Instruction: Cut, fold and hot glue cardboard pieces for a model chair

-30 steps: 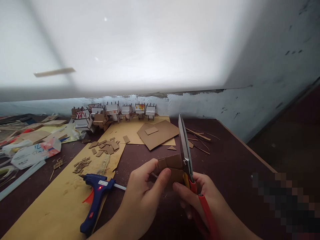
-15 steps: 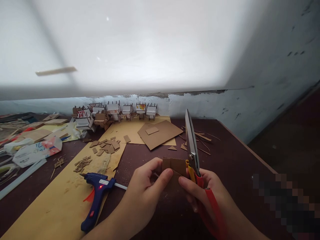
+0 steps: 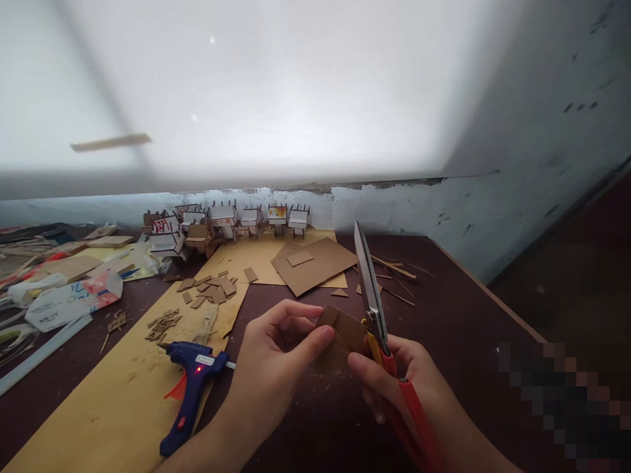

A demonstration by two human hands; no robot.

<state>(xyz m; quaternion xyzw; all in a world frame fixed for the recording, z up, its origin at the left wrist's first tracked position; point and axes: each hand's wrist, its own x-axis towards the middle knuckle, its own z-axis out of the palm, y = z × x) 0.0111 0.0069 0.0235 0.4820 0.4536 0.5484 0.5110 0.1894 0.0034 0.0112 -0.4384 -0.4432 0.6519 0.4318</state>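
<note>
Between my two hands are overlapping pieces of brown cardboard (image 3: 345,332). My left hand (image 3: 283,355) pinches their left side between thumb and fingers. My right hand (image 3: 401,381) is closed around red-handled scissors (image 3: 373,289), whose blades point up and away with a yellow part near the pivot. The thumb of that hand also presses against the right side of the cardboard. Left of my hands, a blue glue gun (image 3: 190,387) lies on a yellow sheet, its small red light lit and a glue stick at its back.
Small cardboard pieces (image 3: 211,289) lie on the yellow sheet (image 3: 98,401). Behind my hands is a larger cardboard sheet (image 3: 320,263), with thin offcuts (image 3: 399,269) beside it. Several small cardboard chair-like models (image 3: 221,220) stand along the wall. Bags, tape and strips (image 3: 64,302) clutter the left.
The cardboard has turned, its right side now lower. Both hands and the scissors have shifted slightly left, and the blades are a little lower. The glue gun stays in place.
</note>
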